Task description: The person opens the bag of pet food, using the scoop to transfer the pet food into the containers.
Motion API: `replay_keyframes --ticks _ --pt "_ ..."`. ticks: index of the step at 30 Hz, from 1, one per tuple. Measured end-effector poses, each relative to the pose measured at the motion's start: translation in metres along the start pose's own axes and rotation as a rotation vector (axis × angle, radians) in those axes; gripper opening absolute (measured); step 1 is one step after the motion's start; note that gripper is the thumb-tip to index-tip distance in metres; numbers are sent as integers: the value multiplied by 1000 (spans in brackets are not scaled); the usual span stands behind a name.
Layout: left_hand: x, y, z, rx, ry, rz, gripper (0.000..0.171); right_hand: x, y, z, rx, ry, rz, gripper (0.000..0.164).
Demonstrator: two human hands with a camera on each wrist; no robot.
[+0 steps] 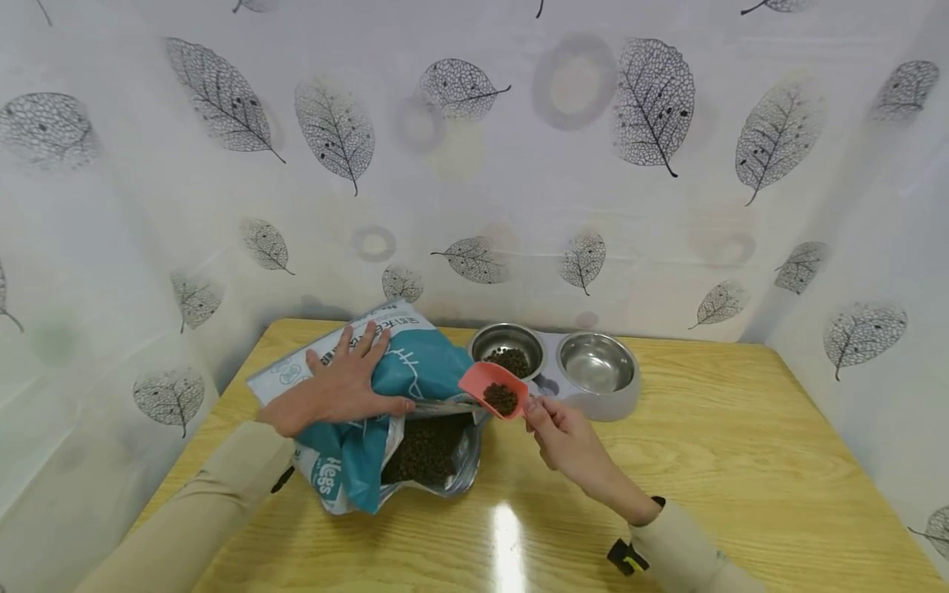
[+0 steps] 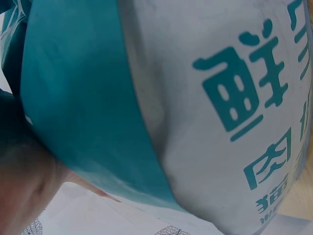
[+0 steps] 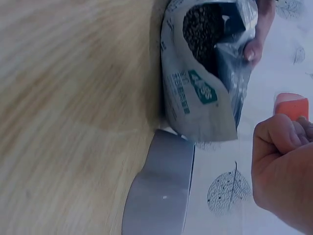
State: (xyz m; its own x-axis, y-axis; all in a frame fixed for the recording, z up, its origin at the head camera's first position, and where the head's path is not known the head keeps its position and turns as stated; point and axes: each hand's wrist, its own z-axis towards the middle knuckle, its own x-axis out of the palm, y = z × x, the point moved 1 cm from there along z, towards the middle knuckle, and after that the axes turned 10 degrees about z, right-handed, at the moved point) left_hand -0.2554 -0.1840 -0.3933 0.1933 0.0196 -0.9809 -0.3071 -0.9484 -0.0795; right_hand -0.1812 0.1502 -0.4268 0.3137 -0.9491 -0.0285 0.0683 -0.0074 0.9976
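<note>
My left hand (image 1: pixel 341 383) rests with fingers spread on top of a teal and white pet food bag (image 1: pixel 430 362) lying on its side. Brown kibble (image 1: pixel 423 453) shows inside the bag's open mouth, which faces the front. In the left wrist view the bag's printed side (image 2: pixel 195 122) fills most of the picture. My right hand (image 1: pixel 571 445) grips the handle of a red scoop (image 1: pixel 474 380). Some kibble (image 1: pixel 501 399) lies in the scoop, which is held above the bag's right corner, near the left metal bowl (image 1: pixel 485 336).
A grey double-bowl stand (image 1: pixel 619 402) stands at the back of the wooden table (image 1: pixel 712 461). Kibble lies in its left bowl; the right metal bowl (image 1: pixel 596 366) shows a bare bottom. A leaf-patterned curtain (image 1: pixel 519 189) hangs behind and at the sides.
</note>
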Motion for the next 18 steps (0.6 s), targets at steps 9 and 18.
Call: replay_keyframes --ticks 9,18 --pt "-1 1 -1 3 0 9 123 -28 2 33 46 -163 -191 43" --pt "1 2 -1 2 -3 5 124 -47 -1 65 -100 -265 -590 34"
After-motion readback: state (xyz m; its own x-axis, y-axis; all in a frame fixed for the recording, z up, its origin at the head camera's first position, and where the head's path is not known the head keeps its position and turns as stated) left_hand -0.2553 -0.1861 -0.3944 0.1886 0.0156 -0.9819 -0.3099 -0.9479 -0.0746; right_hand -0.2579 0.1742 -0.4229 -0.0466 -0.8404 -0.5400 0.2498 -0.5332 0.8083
